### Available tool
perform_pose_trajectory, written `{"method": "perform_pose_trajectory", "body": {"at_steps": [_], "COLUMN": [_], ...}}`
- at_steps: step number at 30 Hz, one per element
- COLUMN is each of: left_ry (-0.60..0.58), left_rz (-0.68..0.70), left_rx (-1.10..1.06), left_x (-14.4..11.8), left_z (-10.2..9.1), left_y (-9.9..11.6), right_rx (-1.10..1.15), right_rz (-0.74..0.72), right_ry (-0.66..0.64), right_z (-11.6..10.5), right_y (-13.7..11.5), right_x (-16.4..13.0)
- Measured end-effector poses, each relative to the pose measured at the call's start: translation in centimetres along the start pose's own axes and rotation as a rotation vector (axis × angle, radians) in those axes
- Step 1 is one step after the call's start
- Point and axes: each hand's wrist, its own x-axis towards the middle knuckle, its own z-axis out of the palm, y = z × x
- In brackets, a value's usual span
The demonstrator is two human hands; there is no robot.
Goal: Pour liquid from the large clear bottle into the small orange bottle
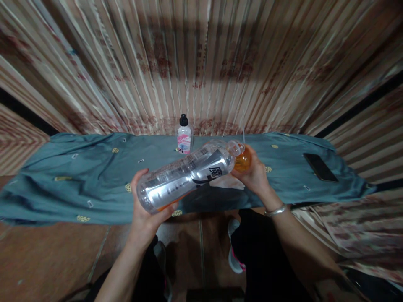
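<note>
My left hand (145, 216) is wrapped round the base of a large clear plastic bottle (189, 176) with a silver label. The bottle is tipped on its side, its neck pointing right and slightly up in the picture. A little orange liquid shows along its lower side. My right hand (258, 176) is closed round a small clear container of orange liquid (243, 161). The bottle's mouth is at the container's rim; whether they touch I cannot tell. My fingers hide part of the container. Beneath the bottle's neck lies a white sheet (228, 183), perhaps paper or tissue.
On the green cloth-covered table (94, 167) stands a small bottle (184, 138) with a black cap and pink label. A dark phone (319, 167) lies at the right. Striped curtains (201, 75) hang behind. Black frame bars (362, 105) flank the table.
</note>
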Motion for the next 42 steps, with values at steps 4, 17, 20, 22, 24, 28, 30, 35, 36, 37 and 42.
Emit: {"method": "perform_pose_trajectory", "body": {"at_steps": [4,17,20,22,24,28,30,35,36,37,42], "left_ry": [-0.002,-0.046,-0.035,-0.038,-0.050,-0.062,-0.054,-0.050,-0.047,-0.043,-0.037], "left_rz": [0.007,0.038,0.076,0.078,0.061,0.063,0.074,0.042,0.040,0.043,0.051], "left_rx": [0.004,0.062,0.057,0.046,0.049,0.094,0.084,0.081,0.087,0.092,0.104], "left_x": [0.0,0.6,0.6,0.6,0.6,0.6,0.5,0.5,0.5,0.5,0.6], "left_z": [-0.1,-0.8,-1.0,-1.1,-1.1,-1.0,-0.9,-0.7,-0.7,-0.7,-0.7], "left_y": [0.1,-0.3,-0.8,-0.9,-0.6,-0.2,-0.2,0.0,0.1,0.2,0.3], "right_rx": [-0.020,-0.020,-0.030,-0.036,-0.041,-0.040,-0.031,0.004,0.010,0.014,-0.006], "right_rz": [-0.016,-0.016,-0.009,-0.013,-0.019,-0.034,-0.035,-0.025,-0.023,-0.019,-0.005], "right_ry": [0.012,0.003,0.002,0.005,0.012,0.011,0.013,0.024,0.021,0.016,0.000], "right_z": [0.1,-0.1,0.0,0.0,0.0,0.0,0.0,0.2,0.2,0.2,0.1], "right_y": [0.2,-0.5,-0.5,-0.4,-0.4,-0.2,-0.1,-0.2,-0.2,-0.3,-0.3], "right_x": [0.0,0.0,0.0,0.0,0.0,0.0,0.0,0.0,0.0,0.1,0.1]}}
